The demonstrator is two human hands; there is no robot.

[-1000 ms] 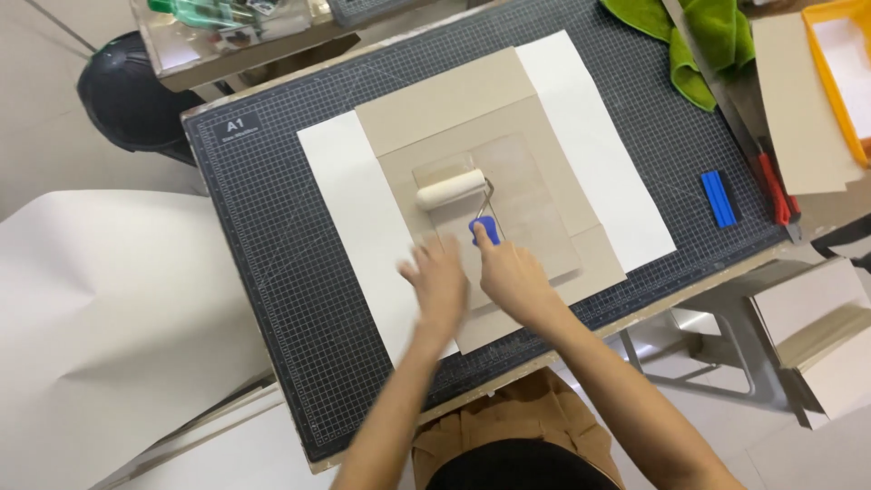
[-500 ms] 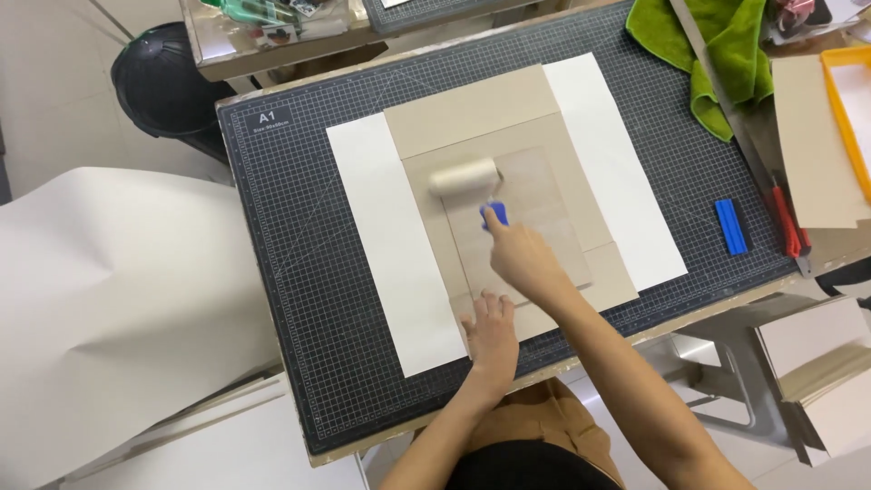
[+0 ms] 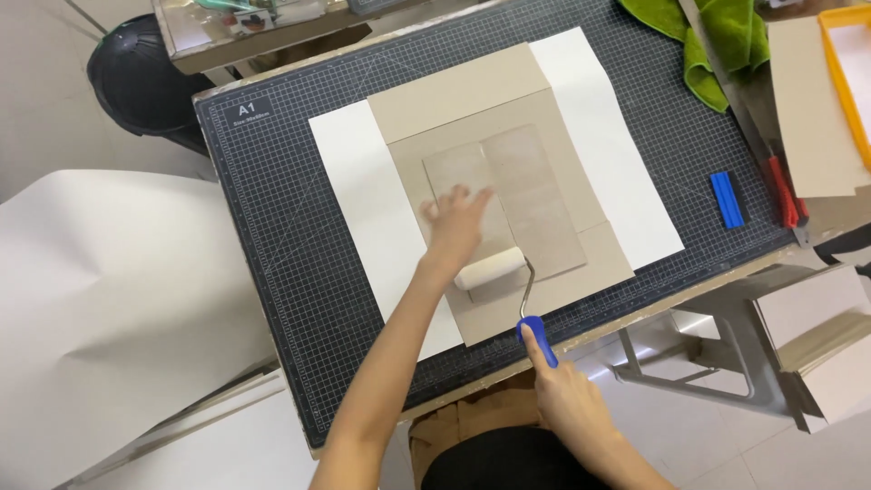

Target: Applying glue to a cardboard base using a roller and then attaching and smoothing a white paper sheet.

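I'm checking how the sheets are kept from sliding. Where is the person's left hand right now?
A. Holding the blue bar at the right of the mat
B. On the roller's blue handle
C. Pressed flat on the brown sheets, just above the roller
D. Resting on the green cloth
C: the left hand lies spread on the brown sheets above the roller, while the right hand holds its blue handle.

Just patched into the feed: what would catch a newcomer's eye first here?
The left hand presses flat on the tan cardboard sheet in the middle of the dark cutting mat. Just below it, the right hand grips the blue handle of a small cream roller resting on the board. A green cloth lies at the top right.
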